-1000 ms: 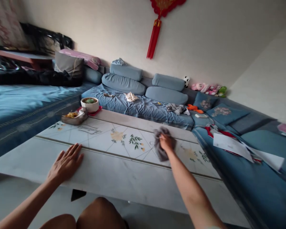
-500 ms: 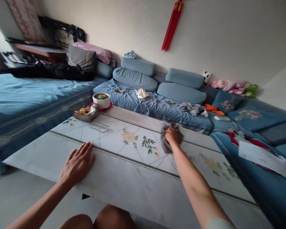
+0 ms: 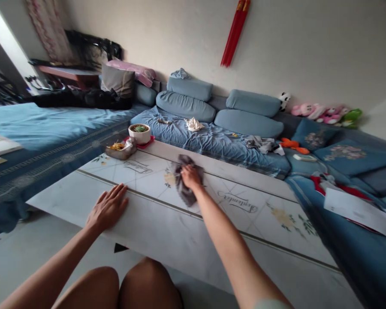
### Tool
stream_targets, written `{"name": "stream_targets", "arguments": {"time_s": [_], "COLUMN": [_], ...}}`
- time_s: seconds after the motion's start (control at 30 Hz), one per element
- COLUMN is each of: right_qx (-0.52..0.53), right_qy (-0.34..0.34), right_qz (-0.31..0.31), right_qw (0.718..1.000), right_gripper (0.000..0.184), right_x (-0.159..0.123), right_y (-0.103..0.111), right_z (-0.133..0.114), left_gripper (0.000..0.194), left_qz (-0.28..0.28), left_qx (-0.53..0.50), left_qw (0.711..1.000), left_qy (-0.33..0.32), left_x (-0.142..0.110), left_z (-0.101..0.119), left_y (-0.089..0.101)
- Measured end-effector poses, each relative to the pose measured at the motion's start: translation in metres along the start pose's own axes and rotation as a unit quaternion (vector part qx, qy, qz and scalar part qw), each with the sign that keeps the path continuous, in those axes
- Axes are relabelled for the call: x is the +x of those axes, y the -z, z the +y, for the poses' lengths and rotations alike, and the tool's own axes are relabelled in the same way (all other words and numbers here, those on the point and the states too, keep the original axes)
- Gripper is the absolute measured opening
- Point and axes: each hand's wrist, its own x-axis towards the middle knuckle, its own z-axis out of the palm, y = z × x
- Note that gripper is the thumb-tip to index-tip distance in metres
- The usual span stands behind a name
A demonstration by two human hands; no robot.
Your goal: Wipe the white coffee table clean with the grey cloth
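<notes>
My right hand (image 3: pixel 191 176) presses a grey cloth (image 3: pixel 184 193) onto the middle of a white marble-patterned table (image 3: pixel 141 223), its fingers closed on the fabric. The cloth is bunched under the hand and covers part of a printed yellow flower. My left hand (image 3: pixel 107 207) rests flat on the near left part of the tabletop, fingers stretched out and holding nothing. Printed lettering and leaf patterns show to the right of the cloth.
At the table's far left corner stand a potted succulent (image 3: pixel 140 134) on a red tray and a clear container (image 3: pixel 120 150) with scraps in it. A blue sofa (image 3: pixel 209 139) runs behind the table, with crumpled clothes (image 3: pixel 263 144) and an orange toy (image 3: pixel 294 146) on it.
My right hand has slid the grey cloth to the left across the table, uncovering lettering on the right. My left hand stays flat on the tabletop. The view has shifted slightly.
</notes>
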Motion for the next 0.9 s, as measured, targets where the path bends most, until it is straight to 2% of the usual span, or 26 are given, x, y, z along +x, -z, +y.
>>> {"name": "stream_targets", "arguments": {"time_s": [0.1, 0.17, 0.23, 0.3, 0.33, 0.37, 0.43, 0.5, 0.57, 0.63, 0.67, 0.73, 0.77, 0.8, 0.83, 0.9], "right_qx": [-0.046, -0.079, -0.108, -0.127, -0.133, -0.135, -0.133, -0.12, -0.097, -0.062, -0.03, 0.021, 0.039, 0.048, 0.048, 0.029], "right_qy": [-0.168, -0.284, -0.383, -0.449, -0.467, -0.474, -0.458, -0.406, -0.332, -0.239, -0.15, -0.04, -0.007, 0.004, 0.0, -0.043], "right_qz": [0.033, 0.055, 0.07, 0.074, 0.073, 0.07, 0.061, 0.052, 0.04, 0.029, 0.035, 0.067, 0.079, 0.089, 0.097, 0.121], "right_qw": [0.984, 0.954, 0.915, 0.881, 0.871, 0.867, 0.877, 0.904, 0.937, 0.969, 0.988, 0.997, 0.996, 0.995, 0.994, 0.991], "right_gripper": [0.056, 0.06, 0.065, 0.07, 0.071, 0.071, 0.068, 0.061, 0.05, 0.041, 0.043, 0.051, 0.055, 0.056, 0.056, 0.055], "right_x": [-0.088, -0.161, -0.227, -0.27, -0.281, -0.286, -0.28, -0.263, -0.246, -0.235, -0.234, -0.244, -0.257, -0.275, -0.299, -0.361], "right_y": [0.072, 0.116, 0.148, 0.165, 0.169, 0.168, 0.155, 0.127, 0.086, 0.038, 0.015, -0.022, -0.034, -0.04, -0.041, -0.025], "right_z": [0.145, 0.215, 0.256, 0.272, 0.272, 0.267, 0.242, 0.195, 0.127, 0.048, 0.011, -0.046, -0.06, -0.063, -0.055, -0.009], "left_gripper": [0.079, 0.078, 0.077, 0.075, 0.075, 0.075, 0.074, 0.072, 0.071, 0.072, 0.073, 0.076, 0.077, 0.078, 0.078, 0.083], "left_qz": [0.001, 0.011, 0.016, 0.014, 0.013, 0.015, 0.023, 0.031, 0.036, 0.034, 0.03, 0.014, 0.008, 0.003, -0.001, -0.003], "left_qx": [-0.001, -0.001, -0.001, 0.003, 0.005, 0.007, 0.007, 0.005, 0.003, 0.0, -0.001, 0.003, 0.008, 0.012, 0.014, 0.013], "left_qw": [1.0, 1.0, 1.0, 1.0, 1.0, 1.0, 0.999, 0.999, 0.999, 0.999, 0.999, 0.999, 0.999, 0.999, 0.999, 0.999], "left_qy": [0.001, -0.001, -0.002, -0.008, -0.012, -0.016, -0.025, -0.035, -0.039, -0.034, -0.031, -0.03, -0.03, -0.031, -0.029, -0.029], "left_x": [0.001, 0.001, 0.0, 0.0, -0.001, -0.001, -0.001, -0.001, 0.0, 0.002, 0.003, 0.005, 0.006, 0.007, 0.009, 0.011], "left_z": [0.001, 0.003, 0.005, 0.007, 0.008, 0.008, 0.007, 0.005, 0.003, 0.001, 0.0, -0.003, -0.004, -0.006, -0.008, -0.011], "left_y": [-0.002, -0.003, -0.001, 0.002, 0.004, 0.005, 0.005, 0.004, 0.001, -0.001, -0.001, -0.003, -0.003, -0.004, -0.004, -0.005]}}
